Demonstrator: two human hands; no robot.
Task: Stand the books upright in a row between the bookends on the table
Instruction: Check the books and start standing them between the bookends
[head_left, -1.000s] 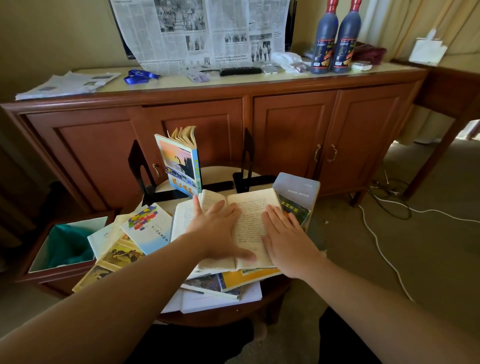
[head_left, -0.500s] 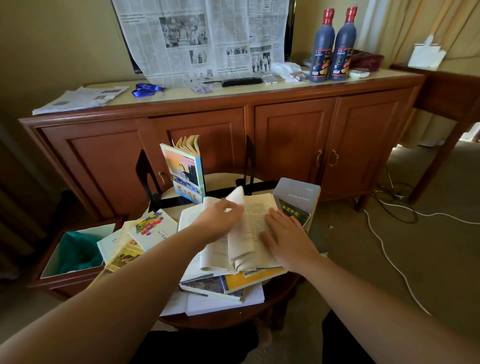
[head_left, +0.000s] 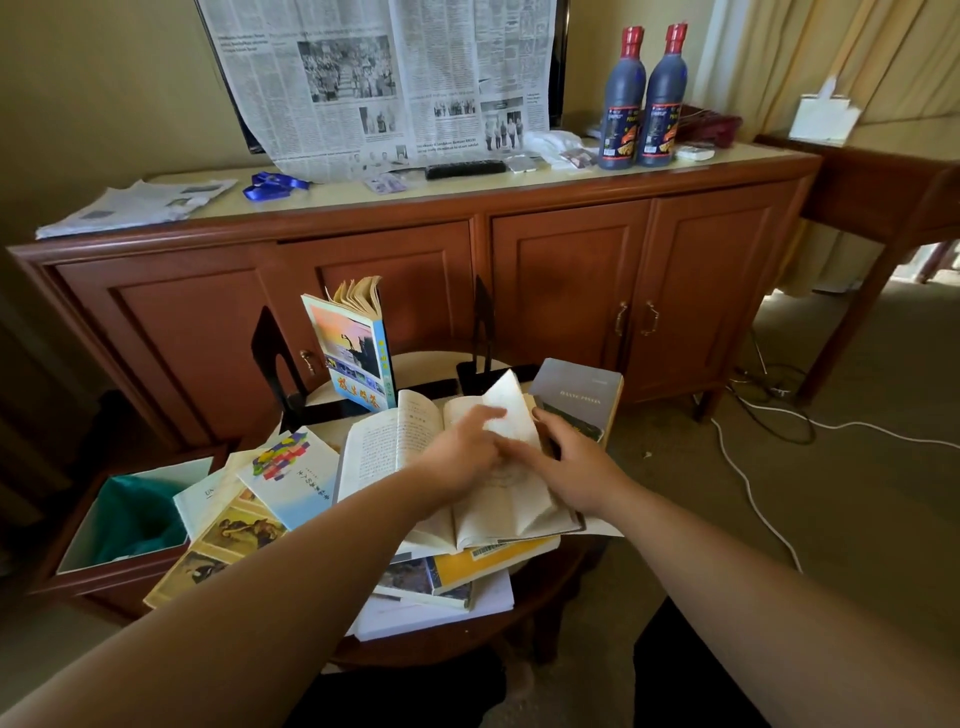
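An open book (head_left: 374, 457) lies on a pile of books on the small round table (head_left: 545, 587). My left hand (head_left: 462, 452) pushes its pages over toward the right, and a page stands up between my hands. My right hand (head_left: 576, 462) rests on the right-hand pages. One blue-covered book (head_left: 348, 348) stands upright between two black bookends, the left bookend (head_left: 270, 353) and the right bookend (head_left: 483, 332). A grey book (head_left: 582, 395) lies tilted at the right. Several books (head_left: 291, 478) lie flat at the left.
A wooden sideboard (head_left: 415, 270) stands right behind the table, with a newspaper, two dark bottles (head_left: 644, 104) and small items on top. A bin with a green liner (head_left: 130, 514) sits at the left. White and black cables (head_left: 753, 488) run over the carpet at the right.
My left hand lifted from lying flat on the open book and swept its pages rightward. My right hand shifted slightly on the right-hand pages. The view moved a little closer.
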